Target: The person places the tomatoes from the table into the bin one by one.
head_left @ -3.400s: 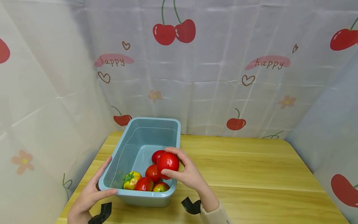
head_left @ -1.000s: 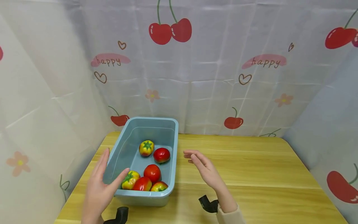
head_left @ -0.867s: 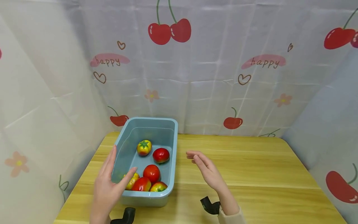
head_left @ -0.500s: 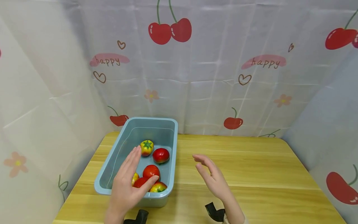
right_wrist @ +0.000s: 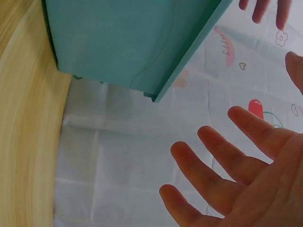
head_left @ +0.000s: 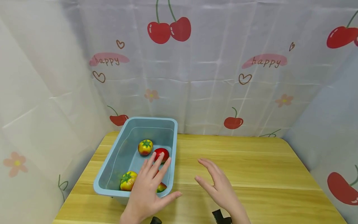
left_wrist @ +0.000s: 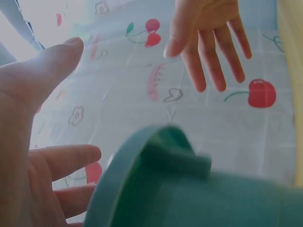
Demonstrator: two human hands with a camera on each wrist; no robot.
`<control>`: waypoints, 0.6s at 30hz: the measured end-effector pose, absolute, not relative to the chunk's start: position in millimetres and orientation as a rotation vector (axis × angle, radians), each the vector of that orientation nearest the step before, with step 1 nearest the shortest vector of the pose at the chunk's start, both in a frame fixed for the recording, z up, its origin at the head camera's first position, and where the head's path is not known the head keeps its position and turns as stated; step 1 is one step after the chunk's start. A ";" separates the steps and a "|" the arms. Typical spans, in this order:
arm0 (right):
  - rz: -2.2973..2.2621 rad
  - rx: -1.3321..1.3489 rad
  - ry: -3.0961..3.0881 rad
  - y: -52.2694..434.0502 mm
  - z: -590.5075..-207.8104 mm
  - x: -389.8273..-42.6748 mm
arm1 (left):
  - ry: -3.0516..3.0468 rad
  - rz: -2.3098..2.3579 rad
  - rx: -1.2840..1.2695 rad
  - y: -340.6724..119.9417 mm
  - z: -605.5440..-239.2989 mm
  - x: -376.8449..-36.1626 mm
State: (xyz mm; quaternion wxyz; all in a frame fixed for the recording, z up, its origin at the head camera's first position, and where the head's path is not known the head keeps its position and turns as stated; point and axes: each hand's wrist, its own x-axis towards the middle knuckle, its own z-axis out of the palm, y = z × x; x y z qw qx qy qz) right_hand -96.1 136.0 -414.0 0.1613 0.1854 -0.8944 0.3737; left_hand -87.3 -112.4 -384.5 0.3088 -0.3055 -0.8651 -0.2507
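- Currently, the blue tub (head_left: 117, 161) sits at lower left of the head view on the wooden table (head_left: 251, 168).
- Left hand (head_left: 149, 189), fingers spread, hovers over its near end; right hand (head_left: 221, 186), spread, holds nothing beside it.
- Tomatoes (head_left: 145, 147) lie inside; judged next: curl fingers round one.

Tomatoes (head_left: 145, 147) in the bin (head_left: 112, 168) at the table's (head_left: 251, 174) left, both hands (head_left: 148, 189) at its near right corner.

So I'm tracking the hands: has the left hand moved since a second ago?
Yes. The left hand has shifted right, from the blue tub's left wall to over its near right corner, fingers spread above the tomatoes.
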 end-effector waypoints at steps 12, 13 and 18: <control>0.817 0.520 -2.619 143.3 -421.0 -94.2 | -2.392 -0.467 -0.693 -101.8 -393.6 -83.8; 0.794 0.523 -2.621 144.0 -420.8 -94.4 | -2.400 -0.451 -0.678 -102.1 -393.8 -83.6; 0.686 0.531 -2.641 147.0 -417.6 -94.2 | -2.459 -0.376 -0.618 -103.5 -394.1 -82.8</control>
